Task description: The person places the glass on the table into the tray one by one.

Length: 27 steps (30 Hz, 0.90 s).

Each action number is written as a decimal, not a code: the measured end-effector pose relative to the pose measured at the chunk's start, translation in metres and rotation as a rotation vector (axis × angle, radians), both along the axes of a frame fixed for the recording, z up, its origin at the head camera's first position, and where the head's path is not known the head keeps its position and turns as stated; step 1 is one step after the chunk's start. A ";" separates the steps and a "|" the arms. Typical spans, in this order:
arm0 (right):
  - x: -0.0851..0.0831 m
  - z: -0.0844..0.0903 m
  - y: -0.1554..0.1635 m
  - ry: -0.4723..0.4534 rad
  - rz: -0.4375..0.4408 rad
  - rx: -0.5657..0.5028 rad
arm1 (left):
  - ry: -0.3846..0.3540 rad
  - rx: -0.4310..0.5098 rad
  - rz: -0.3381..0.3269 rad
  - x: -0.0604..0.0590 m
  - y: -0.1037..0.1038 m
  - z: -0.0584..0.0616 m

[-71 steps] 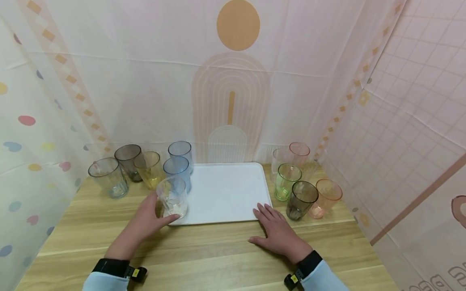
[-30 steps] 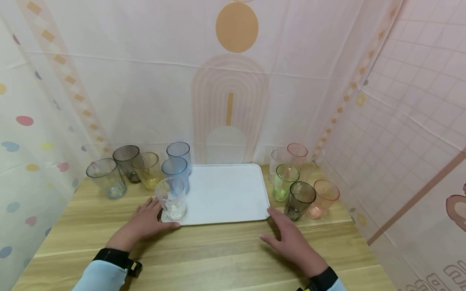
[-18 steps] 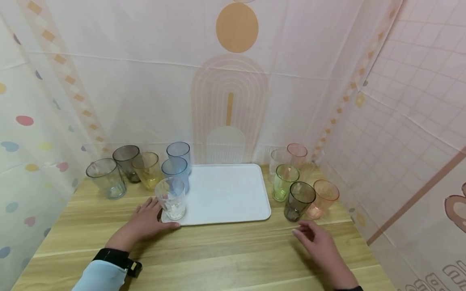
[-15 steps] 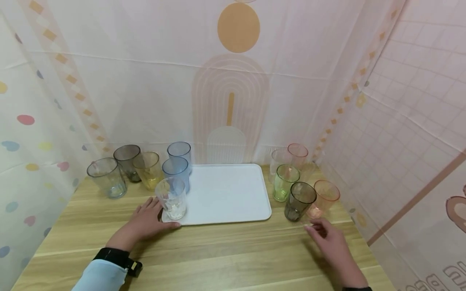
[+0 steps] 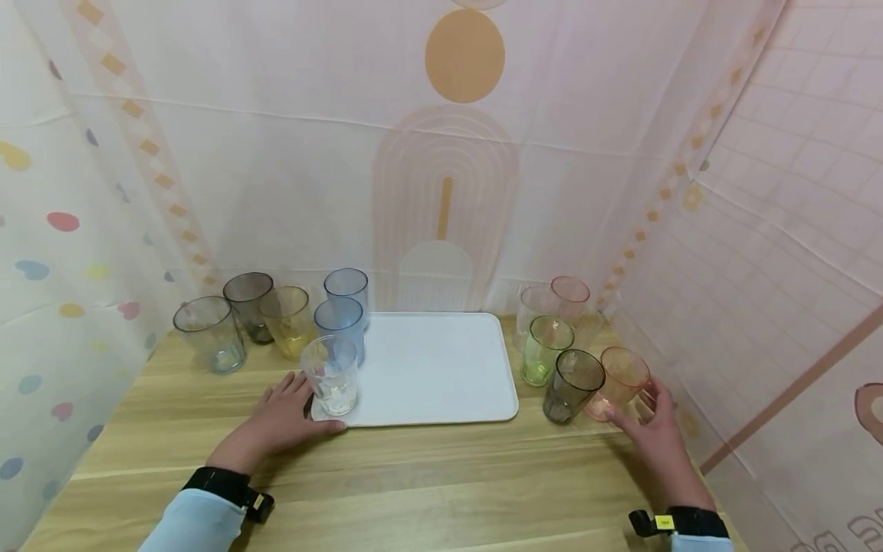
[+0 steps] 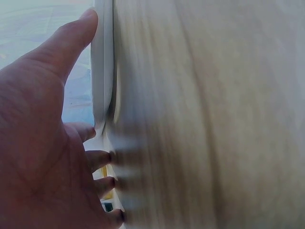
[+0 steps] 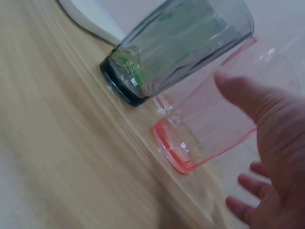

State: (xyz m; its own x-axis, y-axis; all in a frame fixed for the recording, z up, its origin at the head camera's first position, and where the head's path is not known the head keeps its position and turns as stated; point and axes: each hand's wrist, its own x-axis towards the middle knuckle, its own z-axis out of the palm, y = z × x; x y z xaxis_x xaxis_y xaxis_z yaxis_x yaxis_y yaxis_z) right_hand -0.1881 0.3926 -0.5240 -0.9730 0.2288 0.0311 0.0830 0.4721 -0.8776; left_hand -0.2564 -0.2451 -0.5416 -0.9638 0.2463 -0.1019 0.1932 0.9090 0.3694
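Note:
My left hand (image 5: 276, 422) lies at the front left corner of the white tray (image 5: 434, 376), fingers spread and thumb along its front edge. A clear glass (image 5: 331, 383) stands upright on that corner, beside the hand. In the left wrist view the thumb and fingertips are at the tray's rim (image 6: 102, 62). My right hand (image 5: 655, 422) is at the pinkish-orange glass (image 5: 617, 376), thumb in front and fingers on its far right side. The right wrist view has the thumb over the pink glass (image 7: 209, 119), fingers spread beyond; whether they touch it I cannot tell.
A smoky glass (image 5: 569, 391) and a green glass (image 5: 545, 353) stand close left of the pinkish one, with a clear and a pink glass (image 5: 571, 295) behind. Two blue glasses (image 5: 341, 322) are at the tray's left. Yellow (image 5: 290, 322), dark (image 5: 248, 307) and greyish (image 5: 210, 333) glasses stand farther left.
The right hand has left the tray's front right corner and moved right, past the smoky glass, to the pinkish-orange one. My left hand has let go of the clear glass and lowered to the tray.

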 end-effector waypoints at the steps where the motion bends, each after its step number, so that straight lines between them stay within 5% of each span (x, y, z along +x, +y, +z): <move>1: -0.002 -0.001 0.000 0.015 0.000 -0.013 | -0.001 0.001 0.001 0.000 0.000 0.000; 15: -0.015 -0.007 -0.009 0.154 0.000 -0.060 | -0.013 0.011 0.011 -0.001 0.000 -0.003; 27: -0.010 -0.004 -0.016 0.125 -0.043 -0.106 | -0.028 0.026 0.022 0.003 0.000 0.004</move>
State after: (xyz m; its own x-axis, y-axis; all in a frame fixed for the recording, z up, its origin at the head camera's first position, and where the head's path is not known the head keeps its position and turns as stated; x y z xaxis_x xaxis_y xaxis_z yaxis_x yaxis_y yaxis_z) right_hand -0.1984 0.3767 -0.5277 -0.9522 0.2789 0.1249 -0.0120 0.3742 -0.9273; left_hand -0.2537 -0.2451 -0.5375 -0.9659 0.2282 -0.1226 0.1628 0.9027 0.3982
